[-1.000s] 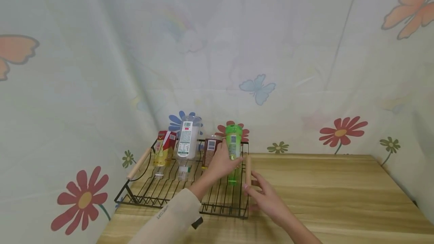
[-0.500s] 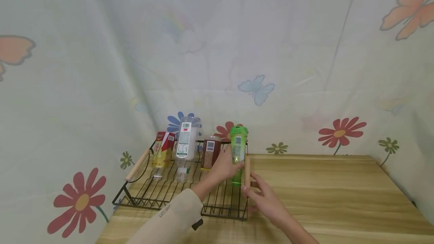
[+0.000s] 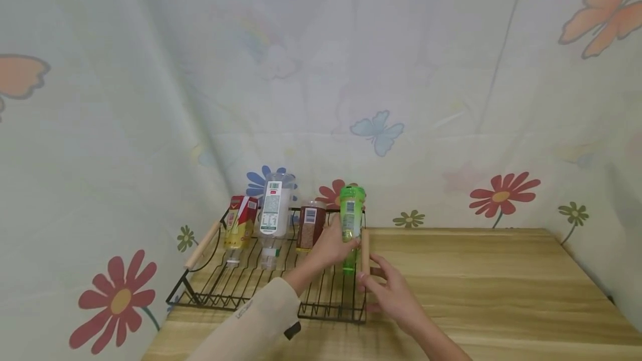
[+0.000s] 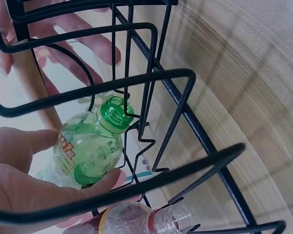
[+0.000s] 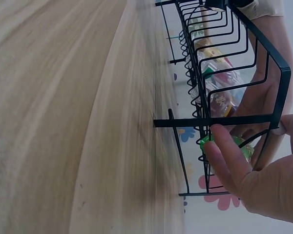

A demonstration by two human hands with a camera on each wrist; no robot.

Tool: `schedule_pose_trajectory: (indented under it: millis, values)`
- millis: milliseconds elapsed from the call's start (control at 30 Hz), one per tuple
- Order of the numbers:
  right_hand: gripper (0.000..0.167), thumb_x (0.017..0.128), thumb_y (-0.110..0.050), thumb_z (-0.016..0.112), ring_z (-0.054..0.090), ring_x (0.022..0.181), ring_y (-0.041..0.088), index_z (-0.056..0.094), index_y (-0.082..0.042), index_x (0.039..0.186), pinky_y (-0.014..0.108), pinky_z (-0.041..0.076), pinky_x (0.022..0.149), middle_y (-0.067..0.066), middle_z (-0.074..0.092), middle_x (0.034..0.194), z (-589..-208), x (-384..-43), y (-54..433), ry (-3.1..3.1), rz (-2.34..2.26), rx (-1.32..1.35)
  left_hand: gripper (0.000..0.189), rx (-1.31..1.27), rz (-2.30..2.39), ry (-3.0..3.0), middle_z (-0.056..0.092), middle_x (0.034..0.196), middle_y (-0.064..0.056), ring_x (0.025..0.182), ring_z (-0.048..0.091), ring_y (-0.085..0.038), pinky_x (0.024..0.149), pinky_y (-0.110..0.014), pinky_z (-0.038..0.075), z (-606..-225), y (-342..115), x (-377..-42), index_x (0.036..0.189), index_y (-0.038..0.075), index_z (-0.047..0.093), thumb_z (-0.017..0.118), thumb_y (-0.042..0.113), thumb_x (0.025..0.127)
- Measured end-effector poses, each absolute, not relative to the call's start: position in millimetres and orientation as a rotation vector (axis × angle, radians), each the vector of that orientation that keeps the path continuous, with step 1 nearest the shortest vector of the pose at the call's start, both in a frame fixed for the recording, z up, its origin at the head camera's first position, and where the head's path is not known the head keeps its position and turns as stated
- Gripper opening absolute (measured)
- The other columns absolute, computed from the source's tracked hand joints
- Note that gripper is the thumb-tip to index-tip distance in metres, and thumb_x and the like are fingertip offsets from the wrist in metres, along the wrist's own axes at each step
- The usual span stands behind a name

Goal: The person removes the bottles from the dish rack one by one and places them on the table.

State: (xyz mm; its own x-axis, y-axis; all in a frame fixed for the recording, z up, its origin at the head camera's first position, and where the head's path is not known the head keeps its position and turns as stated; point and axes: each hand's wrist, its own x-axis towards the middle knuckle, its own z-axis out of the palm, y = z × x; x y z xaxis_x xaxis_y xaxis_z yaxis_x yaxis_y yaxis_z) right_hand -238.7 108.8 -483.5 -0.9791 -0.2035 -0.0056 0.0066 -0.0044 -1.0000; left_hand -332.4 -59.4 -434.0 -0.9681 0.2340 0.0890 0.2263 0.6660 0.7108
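A loaded black wire rack (image 3: 333, 319).
Left of the left grip (image 3: 328, 247): a boxy red-and-yellow pack (image 3: 242, 224), a tall clear plastic bottle (image 3: 273, 208), a small brown bottle (image 3: 309, 226). That grip pinches a see-through green plastic bottle (image 3: 351, 213). Right of it, the right grip (image 3: 393, 291) touches a wooden handle (image 3: 365, 247); I can't tell if it squeezes.

Your green bottle (image 3: 351, 213) is translucent, with a deep green cap (image 4: 116, 115); your black rack (image 5: 185, 122) has pale wooden handles (image 3: 203, 245). You see a red-and-yellow carton (image 3: 242, 223), a clear bottle (image 3: 285, 213) with a white label (image 3: 272, 208) and a dark maroon bottle (image 3: 310, 227). Your sleeve (image 3: 266, 316) is cream, the counter (image 3: 476, 277) tan with streaked wood grain, and the pale cloth (image 3: 321, 82) carries red, blue and olive flowers (image 3: 120, 301), plus orange and blue butterflies (image 3: 379, 132).
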Motion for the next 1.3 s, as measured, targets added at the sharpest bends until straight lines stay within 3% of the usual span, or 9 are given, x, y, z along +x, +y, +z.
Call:
schedule_pose_trajectory:
  millis: [333, 600, 1300]
  values:
    - [0.082, 0.105, -0.036, 0.068, 0.063, 0.12, 0.049, 0.024, -0.004, 0.166, 0.053, 0.064, 0.078, 0.038, 0.042, 0.151, -482.6, -238.0, 112.8, 2.093, -2.096, -0.252, 0.082, 0.401, 1.226, 2.855, 0.065, 0.125, -0.02, 0.104, 0.067, -0.026, 0.083, -0.043, 0.058, -431.4, -61.2, -334.4, 0.164, 0.0, 0.024, 0.074, 0.022, 0.102]
    - [0.084, 0.105, -0.041, 0.068, 0.063, 0.122, 0.048, 0.024, -0.006, 0.166, 0.055, 0.064, 0.078, 0.037, 0.042, 0.152, -481.9, -236.7, 112.3, 2.093, -2.075, -0.262, 0.072, 0.32, 1.299, 2.796, 0.062, 0.125, -0.018, 0.109, 0.066, -0.028, 0.092, -0.05, 0.057, -429.7, -62.9, -332.3, 0.156, -0.001, 0.034, 0.074, 0.024, 0.102]
    - [0.077, 0.106, -0.037, 0.067, 0.06, 0.126, 0.049, 0.028, -0.007, 0.166, 0.057, 0.062, 0.083, 0.037, 0.038, 0.156, -481.3, -232.6, 125.1, 2.088, -2.059, -0.234, 0.07, 0.405, 1.261, 2.863, 0.064, 0.123, -0.016, 0.1, 0.066, -0.024, 0.083, -0.045, 0.059, -419.9, -69.4, -316.2, 0.154, -0.001, 0.038, 0.075, 0.026, 0.101]
